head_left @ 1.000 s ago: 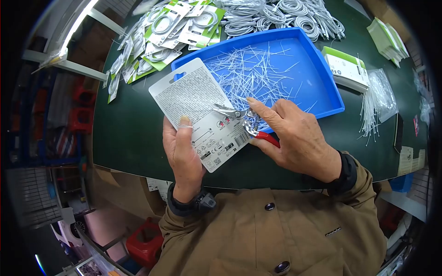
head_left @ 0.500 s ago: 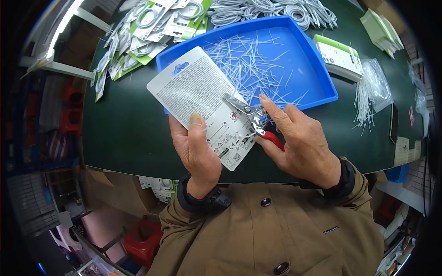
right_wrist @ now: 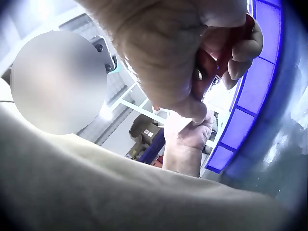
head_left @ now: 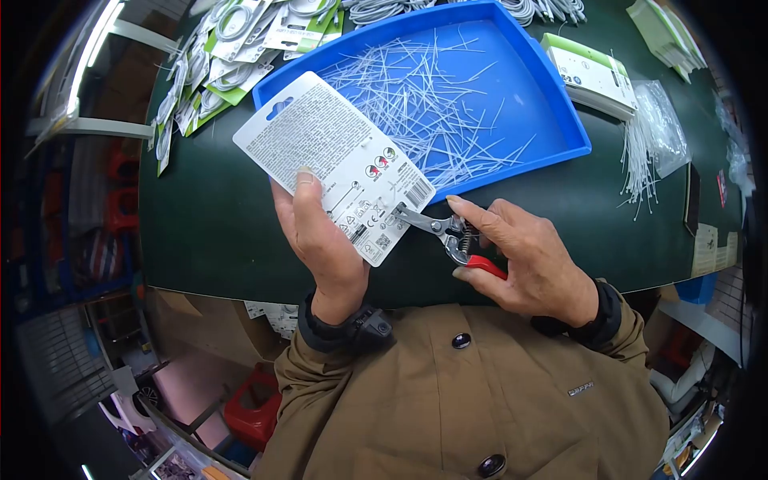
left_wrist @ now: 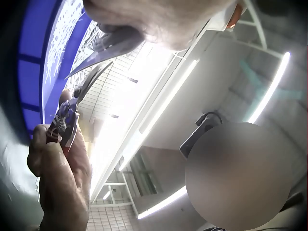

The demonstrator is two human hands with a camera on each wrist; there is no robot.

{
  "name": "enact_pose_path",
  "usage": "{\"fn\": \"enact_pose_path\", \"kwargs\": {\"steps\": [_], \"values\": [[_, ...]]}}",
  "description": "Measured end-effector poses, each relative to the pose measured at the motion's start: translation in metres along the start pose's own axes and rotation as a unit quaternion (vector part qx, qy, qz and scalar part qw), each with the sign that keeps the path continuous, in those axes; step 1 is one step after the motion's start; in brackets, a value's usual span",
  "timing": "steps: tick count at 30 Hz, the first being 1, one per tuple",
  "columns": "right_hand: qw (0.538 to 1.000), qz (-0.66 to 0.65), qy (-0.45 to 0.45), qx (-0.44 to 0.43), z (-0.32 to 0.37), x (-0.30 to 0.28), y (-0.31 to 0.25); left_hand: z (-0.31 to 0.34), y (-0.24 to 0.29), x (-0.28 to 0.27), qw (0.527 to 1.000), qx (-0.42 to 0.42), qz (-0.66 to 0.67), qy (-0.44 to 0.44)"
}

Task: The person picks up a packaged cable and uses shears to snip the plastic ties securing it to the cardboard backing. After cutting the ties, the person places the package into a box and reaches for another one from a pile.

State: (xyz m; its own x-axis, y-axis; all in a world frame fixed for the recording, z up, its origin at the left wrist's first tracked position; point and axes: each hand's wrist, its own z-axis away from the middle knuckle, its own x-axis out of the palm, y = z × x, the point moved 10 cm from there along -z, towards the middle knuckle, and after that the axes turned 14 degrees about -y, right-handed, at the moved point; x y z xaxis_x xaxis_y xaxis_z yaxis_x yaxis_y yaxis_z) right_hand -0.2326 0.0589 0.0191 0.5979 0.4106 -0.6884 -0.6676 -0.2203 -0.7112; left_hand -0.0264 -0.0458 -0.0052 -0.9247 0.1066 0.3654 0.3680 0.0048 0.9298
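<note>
My left hand (head_left: 326,244) holds a white printed packaging card (head_left: 308,140) by its lower left edge, thumb on the printed back and the other fingers hidden behind it. The card is tilted, its hang hole at the upper left. My right hand (head_left: 532,260) grips red-handled cutters (head_left: 458,242) with a coil spring. Their metal blades overlap the card's lower right part, tips over the small printed symbols. In the left wrist view the cutters (left_wrist: 70,108) show with their blades upward. The right wrist view shows their red handles (right_wrist: 207,72) inside the fingers.
Behind the card is a blue tray (head_left: 552,120) with many thin white plastic strips (head_left: 416,104). Packaged cables (head_left: 232,76) lie at the back left, coiled grey cables (head_left: 384,10) behind the tray. At right are a stack of cards (head_left: 588,76), white ties (head_left: 638,172) and a clear bag (head_left: 664,128).
The cutters have moved down the card from beside its middle to its lower right part, uncovering the barcode. Both hands keep their hold. The head view has shifted a little.
</note>
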Motion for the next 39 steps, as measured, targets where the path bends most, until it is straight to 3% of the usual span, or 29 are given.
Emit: {"fn": "enact_pose_path", "kwargs": {"steps": [12, 21, 28, 37, 39], "values": [[0.995, 0.089, 0.047, 0.009, -0.003, -0.002, -0.012, 0.007, -0.013, 0.010, 0.998, -0.017, 0.046, 0.028], [0.999, -0.023, 0.039, -0.020, -0.007, 0.002, -0.006, 0.006, -0.006, 0.024, 0.999, 0.008, 0.023, -0.029], [0.998, 0.012, 0.048, -0.029, -0.025, -0.016, -0.021, 0.013, -0.005, 0.034, 0.995, 0.050, 0.000, -0.090], [0.999, -0.004, 0.035, -0.023, -0.028, -0.010, -0.020, 0.008, -0.003, 0.031, 0.995, 0.039, 0.019, -0.086], [0.998, -0.013, 0.046, -0.030, -0.029, -0.012, -0.023, 0.009, -0.003, 0.032, 0.995, 0.049, -0.031, -0.077]]}}
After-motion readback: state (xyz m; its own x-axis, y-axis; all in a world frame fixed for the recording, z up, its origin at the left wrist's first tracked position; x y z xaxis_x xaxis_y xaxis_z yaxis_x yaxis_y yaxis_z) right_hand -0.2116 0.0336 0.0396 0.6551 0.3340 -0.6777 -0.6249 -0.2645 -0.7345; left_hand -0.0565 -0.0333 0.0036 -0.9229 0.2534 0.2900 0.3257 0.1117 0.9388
